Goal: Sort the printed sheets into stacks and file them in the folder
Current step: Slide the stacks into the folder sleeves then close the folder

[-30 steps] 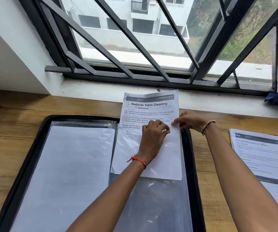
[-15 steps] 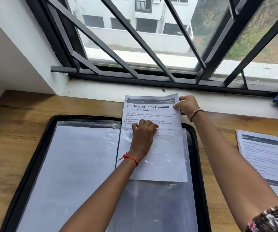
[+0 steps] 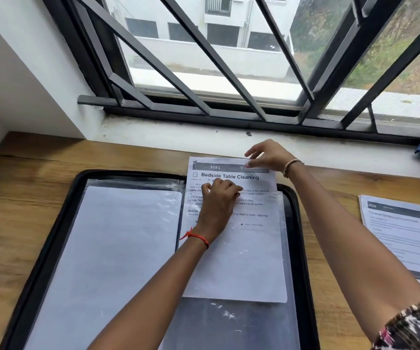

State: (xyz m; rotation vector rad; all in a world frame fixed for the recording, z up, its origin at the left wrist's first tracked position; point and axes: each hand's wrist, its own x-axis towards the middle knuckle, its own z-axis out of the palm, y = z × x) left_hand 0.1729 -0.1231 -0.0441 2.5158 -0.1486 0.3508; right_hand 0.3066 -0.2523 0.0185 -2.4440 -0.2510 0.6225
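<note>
White printed sheet (image 3: 241, 261) running lengthwise under left hand (image 3: 219, 205), which is curled and pressing it, pinch unclear; right hand (image 3: 269, 155), spread loose, sitting nearer its far edge

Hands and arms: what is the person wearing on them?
The left hand has a thin red thread tied round its wrist. The right hand has a bracelet of small pale beads. Farther up the right arm is a sleeve patterned in black, white and pink. Both forearms are bare.
</note>
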